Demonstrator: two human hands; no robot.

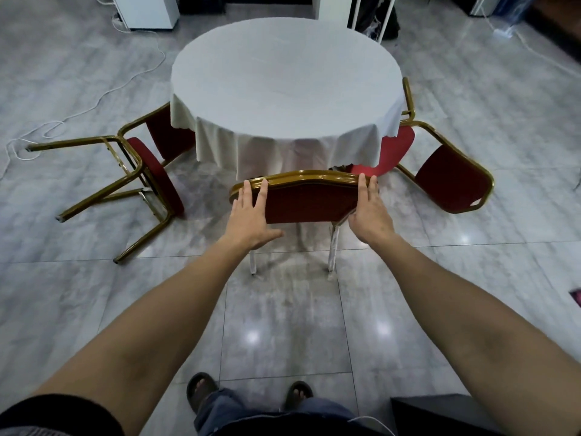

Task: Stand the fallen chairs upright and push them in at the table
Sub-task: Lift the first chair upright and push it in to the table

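A round table under a white cloth stands ahead of me. An upright red chair with a gold frame faces it at the near side, its seat hidden under the cloth. My left hand lies flat on the left of its backrest, fingers spread and reaching the top rail. My right hand rests against the right edge, fingers extended. One red chair lies tipped over on the floor at the left. Another red chair lies fallen at the right of the table.
White cables trail across the grey tiled floor at the left. A white cabinet stands at the back left, a white rack behind the table. My sandalled feet are at the bottom. A dark object sits bottom right.
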